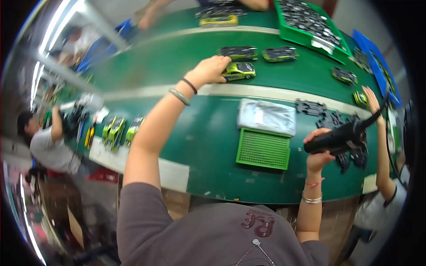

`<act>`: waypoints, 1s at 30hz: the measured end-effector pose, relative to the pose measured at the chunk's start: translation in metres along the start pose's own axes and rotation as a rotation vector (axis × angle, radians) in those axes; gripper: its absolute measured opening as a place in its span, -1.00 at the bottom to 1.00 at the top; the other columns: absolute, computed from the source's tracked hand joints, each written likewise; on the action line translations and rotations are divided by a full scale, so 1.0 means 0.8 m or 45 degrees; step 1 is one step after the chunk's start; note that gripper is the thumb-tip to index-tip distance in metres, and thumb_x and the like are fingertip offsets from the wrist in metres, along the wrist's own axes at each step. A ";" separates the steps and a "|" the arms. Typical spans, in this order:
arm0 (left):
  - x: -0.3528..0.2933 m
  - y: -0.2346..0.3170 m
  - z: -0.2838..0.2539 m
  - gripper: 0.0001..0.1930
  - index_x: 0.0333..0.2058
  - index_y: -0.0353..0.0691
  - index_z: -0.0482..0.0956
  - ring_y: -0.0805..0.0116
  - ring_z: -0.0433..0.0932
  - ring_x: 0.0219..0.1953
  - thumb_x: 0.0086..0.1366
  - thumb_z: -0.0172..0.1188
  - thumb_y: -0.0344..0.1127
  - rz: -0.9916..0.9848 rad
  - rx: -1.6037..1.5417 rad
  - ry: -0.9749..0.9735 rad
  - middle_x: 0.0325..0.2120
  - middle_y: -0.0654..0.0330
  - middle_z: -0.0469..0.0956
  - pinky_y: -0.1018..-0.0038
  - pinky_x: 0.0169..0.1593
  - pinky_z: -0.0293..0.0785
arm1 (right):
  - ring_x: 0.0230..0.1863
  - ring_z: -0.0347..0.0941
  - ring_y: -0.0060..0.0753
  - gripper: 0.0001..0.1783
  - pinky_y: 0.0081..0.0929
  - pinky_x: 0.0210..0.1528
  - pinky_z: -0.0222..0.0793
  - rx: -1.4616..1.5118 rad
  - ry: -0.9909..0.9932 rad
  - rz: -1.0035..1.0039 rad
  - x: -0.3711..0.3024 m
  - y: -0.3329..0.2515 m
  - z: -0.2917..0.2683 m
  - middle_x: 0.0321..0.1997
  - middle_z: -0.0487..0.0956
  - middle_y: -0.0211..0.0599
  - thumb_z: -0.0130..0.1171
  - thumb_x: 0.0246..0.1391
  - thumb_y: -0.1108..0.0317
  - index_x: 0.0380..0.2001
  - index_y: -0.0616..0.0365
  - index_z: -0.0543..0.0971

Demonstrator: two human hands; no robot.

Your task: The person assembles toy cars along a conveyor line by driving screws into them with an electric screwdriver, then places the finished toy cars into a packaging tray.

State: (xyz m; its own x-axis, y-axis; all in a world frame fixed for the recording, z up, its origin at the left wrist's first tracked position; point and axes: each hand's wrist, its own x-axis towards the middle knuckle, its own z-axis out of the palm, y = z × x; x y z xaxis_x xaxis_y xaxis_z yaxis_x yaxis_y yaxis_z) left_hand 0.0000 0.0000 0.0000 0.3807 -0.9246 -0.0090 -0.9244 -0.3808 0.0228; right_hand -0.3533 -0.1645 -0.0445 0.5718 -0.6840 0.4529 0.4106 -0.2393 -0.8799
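Observation:
My left hand (212,70) reaches far over the green bench, its fingers closed on the rear end of a yellow-green toy car (242,71) standing on its wheels. Just beyond lie two more such cars, dark undersides up: one upturned car (238,53) and another upturned car (280,54). My right hand (320,162) is wrapped around a black electric screwdriver (335,139), held above the bench with a cord running off to the upper right. Black car chassis plates (310,107) lie beyond and under the screwdriver, which partly hides them.
A green perforated tray (263,149) and a silvery plastic bag (266,117) sit between my arms. More toy cars (114,131) stand at left. A green bin (277,17) of black parts and a blue bin (377,62) are at far right. Co-workers reach in around the bench.

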 end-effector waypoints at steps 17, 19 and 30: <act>-0.608 -0.027 -0.052 -0.50 -0.15 -0.27 0.42 0.19 0.51 -0.20 -0.12 0.37 -0.33 -0.904 0.411 0.561 -0.27 0.06 0.53 0.39 -0.15 0.45 | -0.45 0.32 -0.32 0.11 -0.45 -0.30 0.32 -0.119 -0.068 0.028 0.019 0.008 -0.020 -0.49 0.38 -0.18 -0.29 -0.38 -0.69 -0.36 0.34 0.37; -0.658 0.037 -0.031 -0.53 -0.18 -0.31 0.40 0.36 0.51 -0.26 -0.08 0.36 -0.32 -1.426 -0.586 0.865 -0.29 0.15 0.52 0.45 -0.23 0.45 | -0.45 0.31 -0.28 0.12 -0.41 -0.29 0.31 -0.172 -0.068 0.057 0.020 0.004 -0.025 -0.45 0.38 -0.17 -0.29 -0.40 -0.70 -0.34 0.33 0.37; -0.796 0.197 0.209 -0.60 -0.51 -0.38 0.49 0.32 0.46 -0.66 -0.15 0.42 -0.15 -2.977 -1.230 0.325 -0.60 0.11 0.50 0.36 -0.63 0.43 | -0.49 0.31 -0.28 0.11 -0.46 -0.34 0.30 -0.213 -0.048 0.019 0.021 -0.004 -0.004 -0.50 0.35 -0.17 -0.21 -0.42 -0.69 -0.35 0.35 0.34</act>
State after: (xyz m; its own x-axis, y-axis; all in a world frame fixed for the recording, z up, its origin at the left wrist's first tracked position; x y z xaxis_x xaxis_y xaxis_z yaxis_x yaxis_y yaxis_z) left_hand -0.3923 0.5285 -0.1575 0.3155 0.7437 -0.5893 0.9266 -0.1077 0.3602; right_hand -0.3473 -0.1775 -0.0342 0.6047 -0.6628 0.4416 0.2794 -0.3427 -0.8969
